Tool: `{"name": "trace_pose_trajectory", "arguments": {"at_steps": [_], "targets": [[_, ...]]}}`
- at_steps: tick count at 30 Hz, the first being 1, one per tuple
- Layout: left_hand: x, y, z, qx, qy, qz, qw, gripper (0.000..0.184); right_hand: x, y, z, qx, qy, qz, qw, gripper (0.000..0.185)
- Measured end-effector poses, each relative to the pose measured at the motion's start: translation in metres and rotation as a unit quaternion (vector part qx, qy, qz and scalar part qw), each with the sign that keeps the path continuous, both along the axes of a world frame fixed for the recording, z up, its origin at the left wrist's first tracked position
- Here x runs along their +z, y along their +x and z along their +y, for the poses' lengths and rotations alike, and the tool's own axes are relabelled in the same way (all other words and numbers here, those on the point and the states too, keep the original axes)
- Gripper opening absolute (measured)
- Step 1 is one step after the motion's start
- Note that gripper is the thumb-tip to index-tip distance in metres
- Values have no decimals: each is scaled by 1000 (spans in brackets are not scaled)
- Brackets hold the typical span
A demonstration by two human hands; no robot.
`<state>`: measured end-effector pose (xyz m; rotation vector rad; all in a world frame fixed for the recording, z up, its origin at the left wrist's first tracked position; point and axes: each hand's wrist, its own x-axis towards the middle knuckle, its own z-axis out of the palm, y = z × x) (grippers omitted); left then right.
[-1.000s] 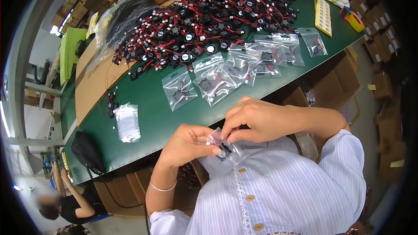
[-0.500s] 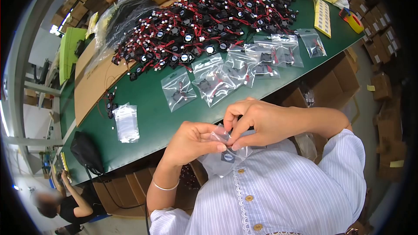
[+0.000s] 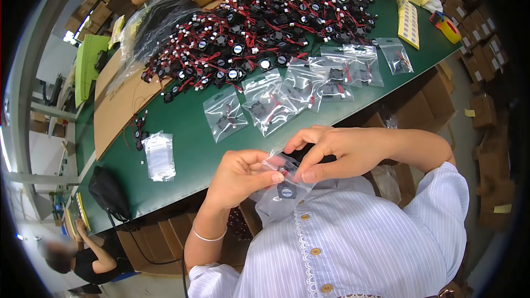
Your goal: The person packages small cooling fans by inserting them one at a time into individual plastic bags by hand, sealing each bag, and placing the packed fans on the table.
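Just in front of my body is a small clear zip bag [image 3: 269, 203] with a black mini fan [image 3: 286, 190] in it. The fan has a round label, and its red wires show near the bag's mouth. My left hand [image 3: 238, 181] pinches the bag's left side between thumb and fingers. At the upper right edge, the thumb and fingertips of my right hand [image 3: 345, 154] close on the plastic. Several bagged fans [image 3: 225, 115] lie on the green table [image 3: 193, 174] beyond my hands. A stack of flat clear bags [image 3: 159, 157] is to the left.
A large heap of black fans [image 3: 259, 27] with red wires covers the table's far part. A black pouch [image 3: 109, 192] sits at the left edge, a tape dispenser [image 3: 445, 27] at the far right. Cardboard boxes [image 3: 425, 102] stand below. Two other people are at work nearby.
My right hand has shifted slightly right, and its fingers have spread a little along the bag's edge. The bag and fan have moved slightly, showing more of the fan and red wires.
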<state>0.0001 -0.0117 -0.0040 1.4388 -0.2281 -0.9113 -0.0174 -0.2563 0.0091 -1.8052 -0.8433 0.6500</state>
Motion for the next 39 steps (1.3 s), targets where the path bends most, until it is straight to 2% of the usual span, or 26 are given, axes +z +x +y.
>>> {"name": "trace_pose_trajectory", "arguments": {"at_steps": [2, 7, 11, 15, 18, 20, 21, 23, 24, 25, 27, 28, 29, 32, 34, 39], "targets": [[0, -2, -5, 32, 2, -12, 999, 22, -1, 0, 1, 11, 4, 27, 1000, 26], [-1, -3, -11, 20, -5, -43, 999, 18, -2, 0, 9, 87, 0, 128, 988, 33], [0, -3, -14, 11, 36, -53, 998, 16, -13, -10, 17, 43, -11, 59, 997, 39], [1, -3, -14, 37, 14, -42, 998, 14, -13, -7, 15, 25, -1, 118, 993, 40], [2, -2, -16, 8, 34, -61, 998, 18, -19, -9, 16, 36, -19, 111, 993, 39], [-1, -2, -14, 49, -37, -72, 996, 34, -18, -9, 15, 1, -11, 144, 989, 33], [-4, 0, -10, 47, -37, -73, 996, 34, -14, -8, 12, 0, -11, 144, 990, 33], [-11, 4, 7, 120, -179, 0, 977, 49, -2, -5, 3, -48, 13, 276, 960, 30], [-22, 3, 15, 67, -170, 39, 982, 55, -6, -3, 0, -50, 26, 253, 966, 30], [-30, -3, 18, 60, -167, 67, 982, 49, -9, -2, -2, -51, 27, 252, 966, 30], [-36, -15, 17, 29, -107, 100, 989, 59, -12, -2, -3, -80, 76, 278, 954, 29], [-33, -21, 12, 54, -119, 130, 983, 43, -8, -2, -2, -90, 68, 282, 953, 28], [-31, -25, 8, 56, -118, 131, 983, 43, -9, -3, 0, -88, 68, 283, 953, 28], [-23, -31, -2, 101, -70, 107, 987, 22, -13, -3, 1, -95, 50, 280, 954, 27], [-26, -32, -3, 104, -71, 98, 987, 22, -17, -5, 0, -72, 33, 115, 990, 31], [-24, -32, -4, 106, -63, 82, 989, 22, -16, -10, 3, -63, 41, 166, 983, 30]]}}
